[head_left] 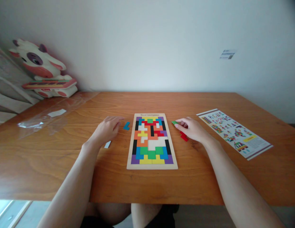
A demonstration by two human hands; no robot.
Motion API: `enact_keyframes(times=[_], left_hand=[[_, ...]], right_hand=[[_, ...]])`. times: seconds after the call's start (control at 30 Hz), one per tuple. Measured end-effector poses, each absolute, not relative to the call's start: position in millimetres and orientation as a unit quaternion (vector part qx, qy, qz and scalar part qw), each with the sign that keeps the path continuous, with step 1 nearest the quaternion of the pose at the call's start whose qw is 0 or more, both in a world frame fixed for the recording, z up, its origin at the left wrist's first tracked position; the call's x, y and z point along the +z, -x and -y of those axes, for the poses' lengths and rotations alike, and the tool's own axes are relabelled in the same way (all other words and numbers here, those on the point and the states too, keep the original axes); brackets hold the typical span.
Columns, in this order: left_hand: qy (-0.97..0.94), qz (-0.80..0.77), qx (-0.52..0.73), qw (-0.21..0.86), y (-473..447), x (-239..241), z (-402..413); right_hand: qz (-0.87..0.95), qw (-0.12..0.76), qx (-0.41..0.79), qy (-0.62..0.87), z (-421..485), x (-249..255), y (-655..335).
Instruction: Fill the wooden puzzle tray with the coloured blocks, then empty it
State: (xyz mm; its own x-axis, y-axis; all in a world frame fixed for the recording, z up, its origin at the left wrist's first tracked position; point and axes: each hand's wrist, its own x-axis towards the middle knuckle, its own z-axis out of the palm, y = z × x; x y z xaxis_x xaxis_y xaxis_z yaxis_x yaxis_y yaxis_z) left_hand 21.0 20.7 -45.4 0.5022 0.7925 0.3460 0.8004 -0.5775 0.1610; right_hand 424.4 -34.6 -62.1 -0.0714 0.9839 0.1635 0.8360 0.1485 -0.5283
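Observation:
A wooden puzzle board [152, 167] lies flat between my hands, filled with coloured block pieces around a bare patch of pale wood at its lower middle. My right hand [189, 128] is closed on a green puzzle piece [174, 122], pinched between thumb and fingers just right of the board. Beside that hand, partly under it, a red puzzle piece [184, 136] rests on the table. My left hand [108, 128] rests open on the tabletop, fingers stretched toward a blue puzzle piece [127, 126]. Below its wrist lies a white puzzle piece [108, 144].
On the wooden table [152, 186], a printed instruction sheet [234, 134] lies to the right. Clear plastic wrapping [42, 122] spreads across the left side. A cow-shaped toy keyboard [49, 84] stands in the back left corner, near the wall [147, 47].

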Motion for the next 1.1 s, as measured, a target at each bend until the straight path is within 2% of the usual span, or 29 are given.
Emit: enact_keyframes(times=[0.4, 0.67, 0.77, 0.9, 0.97, 1.1], left_hand=[[0.903, 0.355, -0.24, -0.009, -28.0, -47.4, -21.6], [0.872, 0.425, -0.242, -0.034, -29.2, -44.8, -17.0], [0.794, 0.494, -0.329, -0.129, -35.7, -40.9, -16.9], [0.502, 0.505, -0.578, -0.398, -37.3, -30.6, -25.5], [0.34, 0.466, -0.643, -0.504, -31.3, -25.5, -30.4], [0.196, 0.401, -0.681, -0.58, -14.9, -22.4, -32.6]], right_hand=[[0.733, 0.223, 0.099, 0.635, 34.4, -60.3, -423.8], [0.737, 0.222, 0.096, 0.632, 33.8, -61.6, -425.9], [0.741, 0.224, 0.087, 0.627, 32.4, -61.7, -426.8], [0.725, 0.241, 0.116, 0.634, 31.1, -61.4, -429.2], [0.695, 0.27, 0.152, 0.649, 30.6, -61.9, -432.0], [0.643, 0.303, 0.205, 0.673, 31.3, -61.8, -436.7]])
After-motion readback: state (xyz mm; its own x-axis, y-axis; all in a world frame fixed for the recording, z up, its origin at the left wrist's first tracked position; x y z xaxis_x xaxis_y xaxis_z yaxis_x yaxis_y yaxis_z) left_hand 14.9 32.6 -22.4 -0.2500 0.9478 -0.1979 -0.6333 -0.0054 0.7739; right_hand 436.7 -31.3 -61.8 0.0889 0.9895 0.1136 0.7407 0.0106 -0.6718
